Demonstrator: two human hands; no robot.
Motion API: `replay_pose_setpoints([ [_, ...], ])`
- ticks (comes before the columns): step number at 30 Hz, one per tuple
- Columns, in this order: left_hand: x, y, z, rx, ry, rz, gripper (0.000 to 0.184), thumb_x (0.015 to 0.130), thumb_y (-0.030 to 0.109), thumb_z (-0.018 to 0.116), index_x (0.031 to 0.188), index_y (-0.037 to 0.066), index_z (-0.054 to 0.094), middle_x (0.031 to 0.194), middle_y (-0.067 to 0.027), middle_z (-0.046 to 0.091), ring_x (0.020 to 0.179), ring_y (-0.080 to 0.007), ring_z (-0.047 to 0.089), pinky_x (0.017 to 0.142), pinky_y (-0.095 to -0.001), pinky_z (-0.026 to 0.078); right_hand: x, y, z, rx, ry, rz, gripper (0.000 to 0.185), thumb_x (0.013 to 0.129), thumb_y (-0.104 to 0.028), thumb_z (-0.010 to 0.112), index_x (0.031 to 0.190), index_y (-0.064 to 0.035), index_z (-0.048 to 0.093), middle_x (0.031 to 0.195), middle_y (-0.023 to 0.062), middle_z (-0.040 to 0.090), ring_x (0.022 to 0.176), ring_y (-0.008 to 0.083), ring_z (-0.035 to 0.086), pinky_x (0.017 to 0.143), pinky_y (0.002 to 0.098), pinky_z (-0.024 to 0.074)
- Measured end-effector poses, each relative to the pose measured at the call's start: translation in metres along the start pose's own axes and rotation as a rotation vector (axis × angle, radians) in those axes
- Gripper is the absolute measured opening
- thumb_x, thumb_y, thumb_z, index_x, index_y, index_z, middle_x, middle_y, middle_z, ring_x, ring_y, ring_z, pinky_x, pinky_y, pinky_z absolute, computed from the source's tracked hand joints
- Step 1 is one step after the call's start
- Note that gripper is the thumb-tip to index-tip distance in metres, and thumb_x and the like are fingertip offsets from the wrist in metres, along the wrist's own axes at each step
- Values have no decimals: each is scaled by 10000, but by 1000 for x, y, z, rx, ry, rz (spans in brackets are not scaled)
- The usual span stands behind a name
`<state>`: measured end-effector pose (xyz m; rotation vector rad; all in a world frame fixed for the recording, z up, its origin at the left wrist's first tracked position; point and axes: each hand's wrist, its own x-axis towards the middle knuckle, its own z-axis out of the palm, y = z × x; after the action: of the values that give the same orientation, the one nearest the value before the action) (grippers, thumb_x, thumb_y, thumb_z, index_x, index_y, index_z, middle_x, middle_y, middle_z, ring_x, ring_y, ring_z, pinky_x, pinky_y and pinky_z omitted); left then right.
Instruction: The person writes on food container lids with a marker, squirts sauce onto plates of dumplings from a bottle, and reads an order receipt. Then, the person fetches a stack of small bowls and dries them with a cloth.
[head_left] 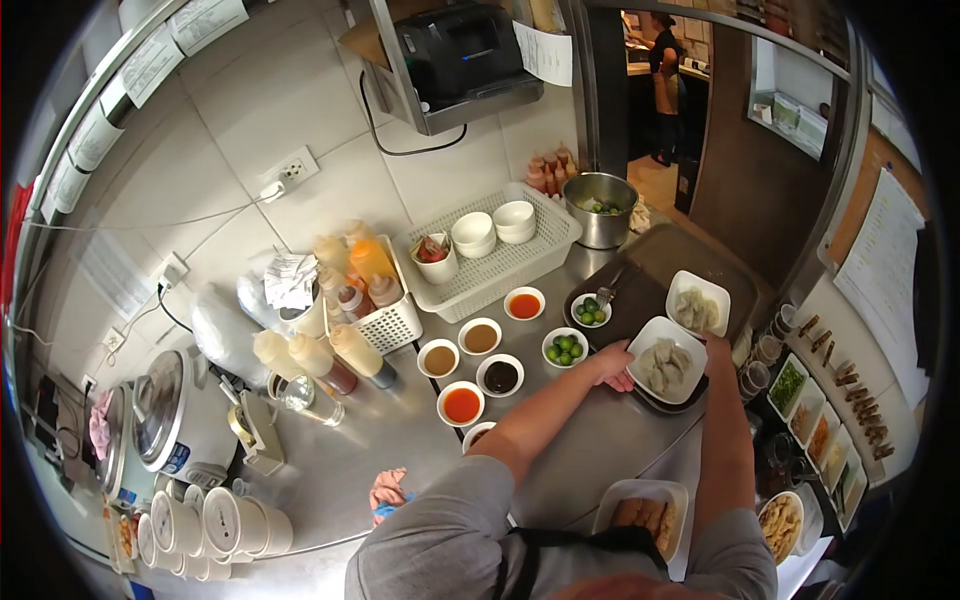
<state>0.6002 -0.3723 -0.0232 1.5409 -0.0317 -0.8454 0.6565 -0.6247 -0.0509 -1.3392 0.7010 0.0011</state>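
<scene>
My left hand [608,368] grips the left edge of a white square bowl [648,335] with several pale dumplings [664,368] in it. My right hand [716,350] is at the same bowl's right side, its fingers largely hidden. The bowl is over a dark plate [672,407] near the front of a brown tray [650,255]. Just behind it, a second white bowl [682,280] of dumplings sits on the tray. To the left are a dish of green limes [565,350] and a small plate with limes [590,311] and a fork [606,291].
Several sauce dishes [462,404] stand left of my arm. Behind them are a white basket [445,300] with bowls, squeeze bottles [372,262] and a steel pot [602,230]. Garnish containers [812,420] line the right. A container of brown rolls [640,515] is near my body. A person stands beyond the doorway.
</scene>
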Motion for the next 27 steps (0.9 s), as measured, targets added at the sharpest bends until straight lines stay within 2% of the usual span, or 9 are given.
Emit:
replay_pose_setpoints([
  [4, -9, -12, 13, 61, 125, -74, 434, 850, 374, 303, 1184, 97, 286, 764, -176, 550, 558, -236, 575, 483, -348, 486, 20, 7, -4, -13, -29, 49, 333, 757, -175, 493, 1024, 22, 474, 822, 147, 561, 648, 282, 560, 536, 396, 446],
  [6, -11, -17, 17, 19, 77, -102, 465, 850, 409, 271, 1195, 97, 269, 785, -191, 553, 561, -239, 575, 481, -351, 481, 23, 4, -4, -27, 21, 121, 348, 763, -180, 474, 1051, 13, 455, 843, 149, 554, 666, 286, 561, 544, 407, 450],
  [11, -12, -30, 21, 12, 95, -48, 557, 827, 495, 228, 1231, 111, 224, 838, -230, 551, 592, -275, 575, 509, -379, 466, 22, 7, -6, 259, 12, 51, 326, 786, -184, 404, 1052, 4, 429, 892, 155, 532, 709, 290, 559, 569, 435, 459],
  [12, -13, -31, 22, 13, 104, -45, 556, 827, 497, 227, 1231, 115, 221, 843, -227, 551, 592, -272, 574, 511, -378, 466, 20, 6, -6, 323, 8, 52, 322, 790, -183, 390, 1048, 5, 427, 901, 156, 527, 715, 291, 559, 571, 436, 460],
  [15, -9, -36, 25, 9, 124, -24, 556, 827, 505, 227, 1231, 123, 215, 848, -217, 550, 590, -265, 572, 515, -376, 466, 23, 6, -9, 195, -58, 39, 340, 756, -193, 396, 1015, 16, 463, 864, 163, 532, 787, 301, 548, 618, 394, 439],
  [16, -8, -39, 25, 6, 121, -12, 556, 827, 508, 227, 1230, 125, 214, 844, -214, 550, 589, -263, 571, 515, -376, 466, 26, 5, -8, 102, -11, 64, 317, 764, -207, 382, 964, 19, 478, 833, 154, 528, 781, 283, 527, 623, 393, 418],
  [19, -13, -34, 27, -2, 133, 4, 528, 836, 487, 236, 1210, 114, 234, 810, -177, 550, 563, -230, 558, 504, -354, 467, 44, 18, -7, -159, 127, -37, 297, 761, -186, 396, 953, 19, 492, 830, 139, 524, 732, 257, 501, 617, 385, 392],
  [27, -18, -36, 34, 33, 210, 68, 533, 843, 484, 240, 1158, 62, 318, 711, -120, 543, 509, -175, 544, 431, -296, 451, 26, 20, -3, 17, 118, 0, 318, 744, -125, 418, 1011, 37, 476, 887, 133, 523, 725, 240, 483, 622, 379, 377],
])
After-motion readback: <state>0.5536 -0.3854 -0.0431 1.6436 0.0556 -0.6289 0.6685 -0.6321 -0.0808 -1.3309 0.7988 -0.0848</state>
